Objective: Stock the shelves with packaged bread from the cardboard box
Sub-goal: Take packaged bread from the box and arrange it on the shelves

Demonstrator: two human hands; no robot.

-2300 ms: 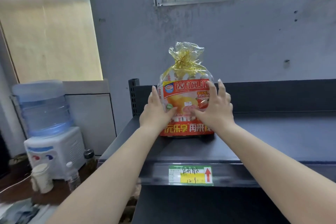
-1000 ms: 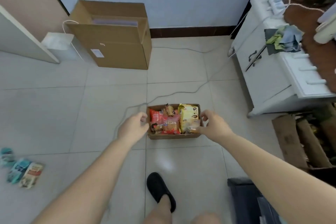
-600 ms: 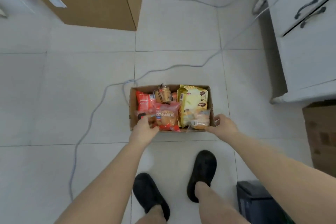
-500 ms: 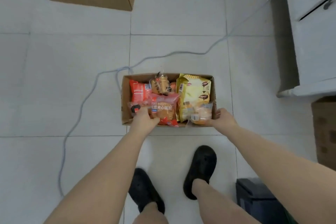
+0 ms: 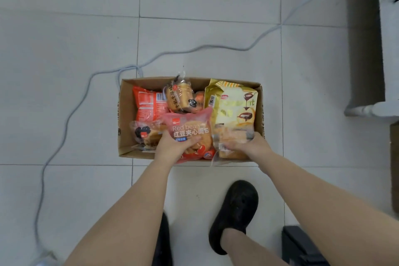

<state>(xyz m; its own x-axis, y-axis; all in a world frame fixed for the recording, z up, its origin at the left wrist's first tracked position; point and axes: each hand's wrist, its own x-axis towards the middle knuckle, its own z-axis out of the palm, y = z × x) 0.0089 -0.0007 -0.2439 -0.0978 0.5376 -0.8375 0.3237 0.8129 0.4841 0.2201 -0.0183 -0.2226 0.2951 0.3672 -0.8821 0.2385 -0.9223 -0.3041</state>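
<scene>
Both bare forearms reach forward and down from the lower edge of the head view to a cardboard box (image 5: 126,114) standing open on the tiled floor (image 5: 64,49).

Left hand (image 5: 172,147): wrist roughly straight, back of the hand toward the camera. Its grip is closed round the near end of a pink red-bean bread packet (image 5: 190,129); the fingers curl onto the packet's printed face and the thumb lies at its left edge. The packet lies in the middle of the box, its near end over the near wall.

Right hand (image 5: 248,147): forearm angled in from the lower right, hand over the near right corner of the box. Its grip holds a clear-wrapped bread packet (image 5: 232,136); the fingers are bent onto the wrapper from the right. How far they wrap beneath cannot be told.

Other box contents: a yellow packet (image 5: 235,101) with a chocolate print lies along the right side, just beyond the clear-wrapped packet. A red packet (image 5: 148,106) lies at the far left, back panel up. A clear packet of sliced bread (image 5: 181,97) stands tilted at the far middle. A small clear packet with a dark label (image 5: 144,134) lies at the near left, touching the left hand's thumb side.

Surroundings: a grey cable (image 5: 86,84) runs across the floor past the far left corner of the box. Two feet in black slippers (image 5: 235,211) stand just short of the box. A white cabinet (image 5: 386,49) stands at the right edge.
</scene>
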